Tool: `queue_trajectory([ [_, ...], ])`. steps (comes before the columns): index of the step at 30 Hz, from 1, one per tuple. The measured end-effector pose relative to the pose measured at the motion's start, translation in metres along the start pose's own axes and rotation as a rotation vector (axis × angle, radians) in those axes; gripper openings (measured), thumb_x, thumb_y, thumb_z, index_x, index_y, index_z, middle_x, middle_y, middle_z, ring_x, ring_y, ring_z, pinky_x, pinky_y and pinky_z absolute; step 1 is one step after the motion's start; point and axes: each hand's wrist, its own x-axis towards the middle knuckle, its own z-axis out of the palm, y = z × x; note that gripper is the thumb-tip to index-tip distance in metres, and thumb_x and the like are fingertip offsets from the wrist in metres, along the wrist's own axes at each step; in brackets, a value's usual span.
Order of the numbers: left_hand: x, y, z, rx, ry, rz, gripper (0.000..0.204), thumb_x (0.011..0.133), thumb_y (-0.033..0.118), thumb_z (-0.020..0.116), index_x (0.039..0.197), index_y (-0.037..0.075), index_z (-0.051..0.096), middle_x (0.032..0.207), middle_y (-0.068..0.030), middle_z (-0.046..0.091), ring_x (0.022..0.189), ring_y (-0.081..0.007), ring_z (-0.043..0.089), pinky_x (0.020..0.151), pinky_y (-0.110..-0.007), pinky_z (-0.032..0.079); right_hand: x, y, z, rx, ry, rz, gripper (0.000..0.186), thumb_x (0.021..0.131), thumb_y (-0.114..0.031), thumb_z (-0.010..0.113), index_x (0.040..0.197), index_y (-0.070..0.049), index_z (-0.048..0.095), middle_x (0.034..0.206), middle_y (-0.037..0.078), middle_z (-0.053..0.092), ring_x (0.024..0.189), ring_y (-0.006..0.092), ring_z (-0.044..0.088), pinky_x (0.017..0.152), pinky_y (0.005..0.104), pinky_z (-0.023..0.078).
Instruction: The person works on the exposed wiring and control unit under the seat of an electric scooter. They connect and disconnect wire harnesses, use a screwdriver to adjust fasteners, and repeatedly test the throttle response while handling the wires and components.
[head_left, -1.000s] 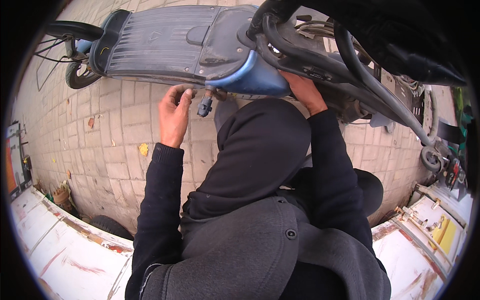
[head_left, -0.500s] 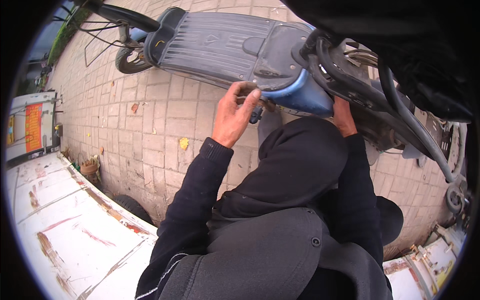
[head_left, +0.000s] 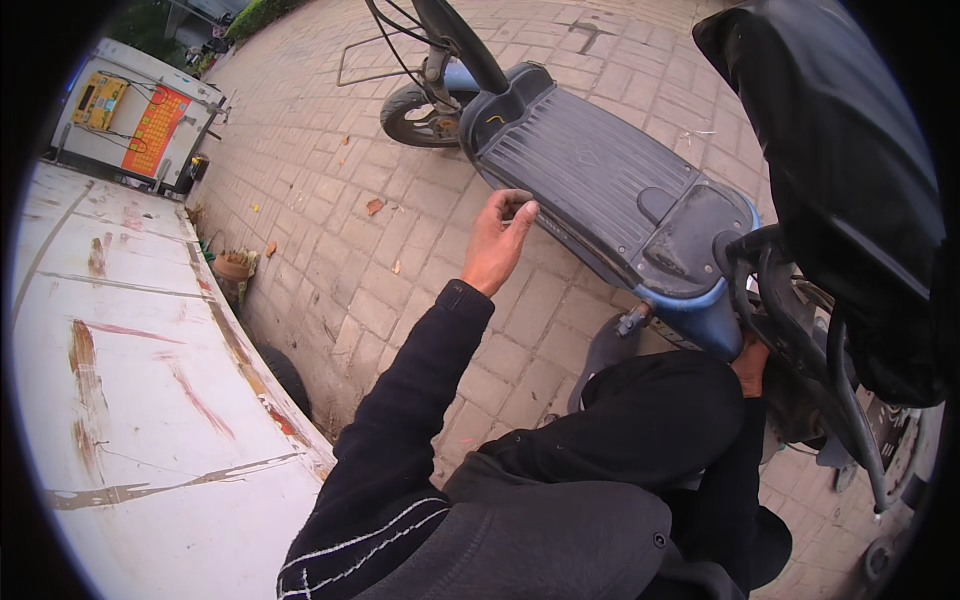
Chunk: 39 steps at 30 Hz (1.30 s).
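An electric scooter (head_left: pixel 600 170) with a grey ribbed footboard and blue side panels stands across the upper right. My left hand (head_left: pixel 497 240) is raised beside the footboard's near edge. Its fingers curl toward the thumb in a pinch; anything between the tips is too small to make out. Further right, my right hand (head_left: pixel 750 368) reaches in behind the blue rear panel (head_left: pixel 700 318), below the black frame tubes (head_left: pixel 770 290). Its fingers are hidden there. A small metal fitting (head_left: pixel 632 320) sticks out under the panel, close to my shoe (head_left: pixel 605 352).
A white, paint-worn panel (head_left: pixel 150 350) fills the left side, with a dark tire (head_left: pixel 285 380) at its edge. Beyond it stands a board with an orange sign (head_left: pixel 158 130) and a yellow device (head_left: pixel 101 102). A black cover (head_left: pixel 850 180) hangs at upper right. Brick paving (head_left: pixel 350 250) carries dry leaves.
My view has swung left, shifting the scooter rightward. My left hand has left the blue panel's front corner and moved forward along the footboard. My right hand stays behind the panel.
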Motion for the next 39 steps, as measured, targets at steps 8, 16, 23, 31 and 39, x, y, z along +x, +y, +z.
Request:
queue_trajectory([
  [8, 0.172, 0.051, -0.107, -0.169, 0.363, 0.075, 0.043, 0.108, 0.027, 0.057, 0.132, -0.008, 0.053, 0.117, -0.0172, 0.066, 0.099, -0.0237, 0.068, 0.081, -0.035, 0.059, 0.001, -0.014, 0.008, 1.023, 0.066, 0.282, 0.051, 0.113, -0.036, 0.044, 0.151, -0.003, 0.047, 0.148, 0.009, 0.053, 0.132, 0.0214, 0.052, 0.115, 0.0384, 0.038],
  [16, 0.273, 0.080, -0.130, -0.379, 0.453, 0.223, 0.038, 0.113, 0.034, 0.042, 0.113, -0.001, 0.058, 0.098, -0.0178, 0.072, 0.097, -0.0329, 0.071, 0.096, -0.050, 0.055, -0.004, -0.030, 0.011, 0.903, 0.142, 0.271, 0.050, 0.112, -0.035, 0.046, 0.150, -0.001, 0.049, 0.149, 0.010, 0.053, 0.136, 0.0218, 0.050, 0.118, 0.0374, 0.034],
  [23, 0.284, 0.070, -0.106, -0.540, 0.465, 0.259, 0.056, 0.111, 0.053, 0.040, 0.079, 0.008, 0.048, 0.065, -0.0055, 0.051, 0.060, -0.0206, 0.053, 0.065, -0.038, 0.053, -0.020, 0.030, 0.013, 0.814, 0.169, 0.277, 0.045, 0.113, -0.029, 0.046, 0.147, 0.000, 0.052, 0.148, 0.010, 0.054, 0.135, 0.0191, 0.049, 0.118, 0.0356, 0.034],
  [31, 0.293, 0.079, -0.116, -0.398, 0.498, 0.176, 0.057, 0.109, 0.057, 0.041, 0.079, 0.009, 0.038, 0.067, -0.0039, 0.036, 0.060, -0.0197, 0.039, 0.061, -0.036, 0.046, -0.032, 0.017, 0.017, 0.165, 0.114, 0.226, 0.041, 0.111, -0.022, 0.043, 0.143, 0.000, 0.057, 0.150, 0.019, 0.054, 0.142, 0.0299, 0.045, 0.121, 0.0377, 0.030],
  [39, 0.329, 0.030, -0.125, -0.241, 0.588, 0.327, 0.066, 0.108, 0.061, 0.042, 0.082, 0.000, 0.053, 0.075, -0.0125, 0.060, 0.065, -0.0229, 0.058, 0.064, -0.034, 0.054, -0.011, -0.053, 0.001, -0.222, -0.025, 0.240, 0.041, 0.109, -0.016, 0.044, 0.146, -0.001, 0.051, 0.152, 0.023, 0.049, 0.143, 0.0382, 0.044, 0.121, 0.0443, 0.031],
])
